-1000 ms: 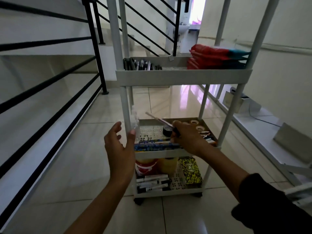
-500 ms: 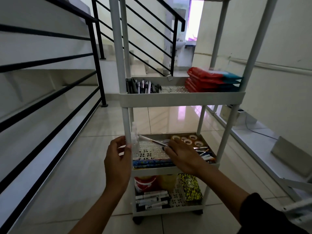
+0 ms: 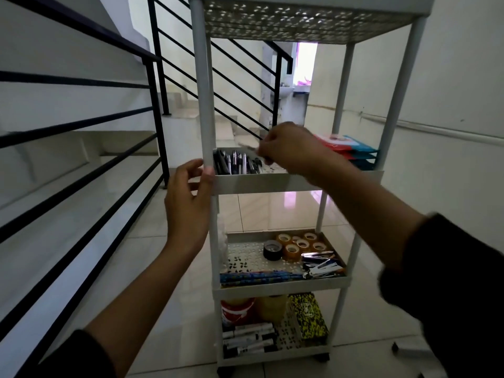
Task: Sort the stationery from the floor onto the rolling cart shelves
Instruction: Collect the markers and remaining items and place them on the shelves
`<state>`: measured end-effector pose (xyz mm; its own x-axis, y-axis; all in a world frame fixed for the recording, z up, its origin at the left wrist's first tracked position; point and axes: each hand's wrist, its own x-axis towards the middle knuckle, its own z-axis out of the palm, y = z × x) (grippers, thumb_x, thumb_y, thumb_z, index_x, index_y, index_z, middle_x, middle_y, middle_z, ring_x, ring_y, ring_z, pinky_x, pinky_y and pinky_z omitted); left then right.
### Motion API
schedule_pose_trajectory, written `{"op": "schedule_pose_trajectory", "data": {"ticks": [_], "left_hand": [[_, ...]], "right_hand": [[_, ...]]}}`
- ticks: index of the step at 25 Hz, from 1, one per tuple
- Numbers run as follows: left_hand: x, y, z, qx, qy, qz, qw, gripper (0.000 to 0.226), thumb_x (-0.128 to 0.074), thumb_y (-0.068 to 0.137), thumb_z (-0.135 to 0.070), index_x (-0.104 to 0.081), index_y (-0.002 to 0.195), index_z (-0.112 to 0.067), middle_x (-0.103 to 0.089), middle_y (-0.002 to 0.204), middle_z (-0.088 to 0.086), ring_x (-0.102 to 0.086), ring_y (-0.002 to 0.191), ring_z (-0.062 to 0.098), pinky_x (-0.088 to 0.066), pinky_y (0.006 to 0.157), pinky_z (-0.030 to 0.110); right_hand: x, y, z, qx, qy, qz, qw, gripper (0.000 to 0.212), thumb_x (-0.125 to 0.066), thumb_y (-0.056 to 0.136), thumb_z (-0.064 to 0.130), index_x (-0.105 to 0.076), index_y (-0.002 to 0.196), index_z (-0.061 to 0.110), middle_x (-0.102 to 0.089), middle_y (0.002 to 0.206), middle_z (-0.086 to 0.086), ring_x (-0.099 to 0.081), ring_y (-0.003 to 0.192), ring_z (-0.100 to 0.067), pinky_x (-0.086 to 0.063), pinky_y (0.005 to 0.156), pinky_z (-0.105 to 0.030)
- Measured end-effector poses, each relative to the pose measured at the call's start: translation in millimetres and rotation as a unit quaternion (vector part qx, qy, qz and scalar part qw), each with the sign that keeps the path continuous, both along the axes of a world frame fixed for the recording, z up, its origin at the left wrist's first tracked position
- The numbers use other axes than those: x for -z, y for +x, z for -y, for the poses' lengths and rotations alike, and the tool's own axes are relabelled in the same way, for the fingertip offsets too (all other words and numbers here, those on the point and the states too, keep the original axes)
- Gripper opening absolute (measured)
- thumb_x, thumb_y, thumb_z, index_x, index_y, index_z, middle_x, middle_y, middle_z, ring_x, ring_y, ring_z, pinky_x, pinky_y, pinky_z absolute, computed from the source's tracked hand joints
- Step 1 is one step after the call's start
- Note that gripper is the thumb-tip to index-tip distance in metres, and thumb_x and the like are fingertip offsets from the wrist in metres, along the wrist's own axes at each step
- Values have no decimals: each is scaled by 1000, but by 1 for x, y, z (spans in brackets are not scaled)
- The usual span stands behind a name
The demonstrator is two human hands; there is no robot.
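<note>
Right grip: your right hand [image 3: 286, 148] pinches a thin pale pen-like stick [image 3: 246, 146] at one end, fingers curled together on it; the free end points left, blurred, so you cannot tell exactly what it is.
Left grip: your left hand [image 3: 188, 205] curls around the front-left post of the tall white plastic rolling cart [image 3: 207, 105], thumb and fingers closed loosely on the post just above the shelf rim.
Where the stick is: held above the second shelf [image 3: 253, 182], over the row of dark and silver pens [image 3: 237, 165] lying at that shelf's left end.
Step in hand: judged from this, you are setting the stick in with the pens.
Doing it well: keep the left hand steadying the post so the wheels do not roll; turn the stick to run parallel to the pens, lower it inside the front rim, and let go only once it rests flat.
Second shelf, right end: a stack of red and teal flat packets [image 3: 351, 148].
Third shelf: brown tape rolls [image 3: 300, 242] at the back, one black tape roll [image 3: 272, 249], metal clips or staplers [image 3: 319, 261] at the right, blue patterned pencils [image 3: 261, 276] along the front edge.
Bottom shelf: black-and-white markers [image 3: 248, 339] at the front left, a yellow-black patterned box [image 3: 308, 315] at the right, red and yellowish tubs [image 3: 253, 309] behind.
Top shelf: seen only from below; contents hidden.
</note>
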<state>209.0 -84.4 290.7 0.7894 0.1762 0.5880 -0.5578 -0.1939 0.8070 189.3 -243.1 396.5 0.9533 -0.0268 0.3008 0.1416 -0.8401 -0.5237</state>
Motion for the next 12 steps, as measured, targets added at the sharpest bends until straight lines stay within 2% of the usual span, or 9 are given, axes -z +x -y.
{"op": "schedule_pose_trajectory", "data": {"ticks": [2, 4, 8, 10, 12], "left_hand": [[0, 4, -1, -6, 14, -4, 1000, 30, -51, 94, -36, -52, 122, -23, -53, 113, -9, -50, 91, -11, -37, 65, -5], [1, 8, -4, -6, 30, -10, 999, 29, -52, 94, -35, -53, 120, -21, -54, 117, -5, -51, 91, -8, -37, 64, -5], [1, 14, -8, -9, 53, -8, 999, 18, -53, 94, -37, -53, 108, -26, -55, 117, -1, -54, 91, -3, -41, 68, 3], [2, 15, -10, -7, 52, -6, 999, 17, -53, 94, -36, -52, 107, -26, -55, 116, -1, -54, 91, -2, -42, 69, 5], [3, 18, -11, 2, 44, -5, 999, 17, -54, 94, -36, -53, 107, -25, -55, 117, 1, -55, 92, 1, -44, 72, 9]], "right_hand": [[4, 42, -14, 36, -16, -17, 999, 19, -55, 93, 22, -58, 99, 4, -62, 98, -13, -54, 72, -17, -45, 60, -26], [11, 62, -24, 59, -50, 1, 997, 19, -58, 91, 25, -58, 98, 7, -60, 100, -13, -57, 83, -22, -47, 68, -29], [16, 74, -34, 78, -92, 42, 992, 39, -61, 88, 39, -58, 112, 7, -60, 113, -12, -58, 103, -28, -50, 82, -36], [18, 78, -35, 78, -124, 22, 989, 41, -59, 88, 43, -58, 111, 9, -60, 112, -12, -56, 103, -26, -50, 86, -38], [20, 81, -34, 82, -136, 7, 987, 41, -58, 87, 47, -58, 106, 11, -56, 101, -10, -54, 96, -24, -50, 85, -37]]}}
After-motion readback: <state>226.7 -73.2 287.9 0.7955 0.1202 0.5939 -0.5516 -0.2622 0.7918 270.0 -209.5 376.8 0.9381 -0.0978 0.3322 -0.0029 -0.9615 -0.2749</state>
